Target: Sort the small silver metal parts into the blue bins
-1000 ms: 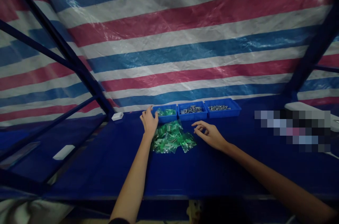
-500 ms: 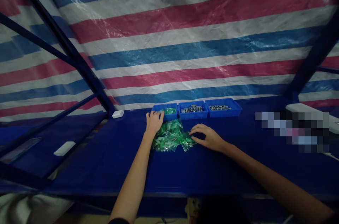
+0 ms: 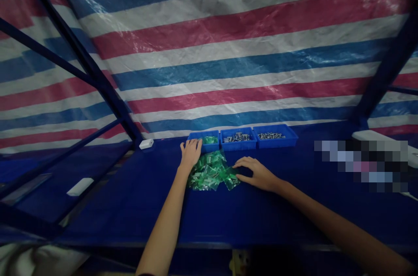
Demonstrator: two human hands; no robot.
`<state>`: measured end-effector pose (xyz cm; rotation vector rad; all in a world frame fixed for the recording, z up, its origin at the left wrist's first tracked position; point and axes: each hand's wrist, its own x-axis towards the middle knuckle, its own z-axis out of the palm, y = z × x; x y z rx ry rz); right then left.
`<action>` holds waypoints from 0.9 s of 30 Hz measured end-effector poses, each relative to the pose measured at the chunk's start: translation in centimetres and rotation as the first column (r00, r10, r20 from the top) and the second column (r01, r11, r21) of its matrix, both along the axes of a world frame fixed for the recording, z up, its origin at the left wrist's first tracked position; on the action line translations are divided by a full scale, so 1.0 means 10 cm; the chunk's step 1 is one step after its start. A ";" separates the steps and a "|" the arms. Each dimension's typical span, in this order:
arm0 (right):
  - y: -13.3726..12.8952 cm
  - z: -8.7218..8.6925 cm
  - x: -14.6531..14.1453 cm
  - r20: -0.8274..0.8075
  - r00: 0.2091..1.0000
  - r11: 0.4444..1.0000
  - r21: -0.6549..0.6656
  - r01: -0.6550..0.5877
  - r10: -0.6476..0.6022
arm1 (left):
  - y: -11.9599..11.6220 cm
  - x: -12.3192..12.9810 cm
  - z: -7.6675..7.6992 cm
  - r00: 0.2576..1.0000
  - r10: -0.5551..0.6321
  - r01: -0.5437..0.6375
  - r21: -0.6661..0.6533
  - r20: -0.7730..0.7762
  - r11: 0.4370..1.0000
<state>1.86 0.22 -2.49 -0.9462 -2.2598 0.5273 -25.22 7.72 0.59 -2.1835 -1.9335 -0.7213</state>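
My left hand (image 3: 191, 152) lies palm down at the left blue bin (image 3: 210, 147), its slightly spread fingers over the bin's front left part. Green plastic packets show inside that bin, beside my fingertips. Below it on the table is a pile of small clear-green bags (image 3: 210, 170), shiny and overlapping. My right hand (image 3: 256, 173) rests at the right edge of this pile, thumb and fingers apart. Its fingertips are close to the outermost bag; whether they touch it I cannot tell. Nothing shows in either hand.
A middle blue bin (image 3: 238, 146) and a right blue bin (image 3: 276, 142) hold small metal parts. White box-shaped things (image 3: 146, 143) stand at left, and a long white object (image 3: 385, 143) lies at right near a blurred patch. Blue frame posts (image 3: 107, 93) and a striped sheet (image 3: 228, 62) bound the blue table (image 3: 228, 219).
The view has tilted slightly, so everything sits a little lower in the picture. Both hands keep nearly the same place by the bags and the left bin.
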 end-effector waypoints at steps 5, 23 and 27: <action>0.00 0.00 0.00 -0.005 1.000 1.000 0.004 0.001 -0.001 | -0.03 -0.04 0.09 0.997 0.071 -0.070 0.172 -0.002 0.983; -0.05 0.07 -0.01 0.063 0.998 0.997 -0.080 0.017 -0.012 | -0.01 0.00 -0.05 1.000 0.001 -0.002 -0.058 -0.022 0.998; -0.10 0.11 -0.04 0.144 0.989 0.993 -0.107 0.052 -0.037 | -0.07 0.06 0.02 0.999 -0.013 0.012 0.026 0.045 1.000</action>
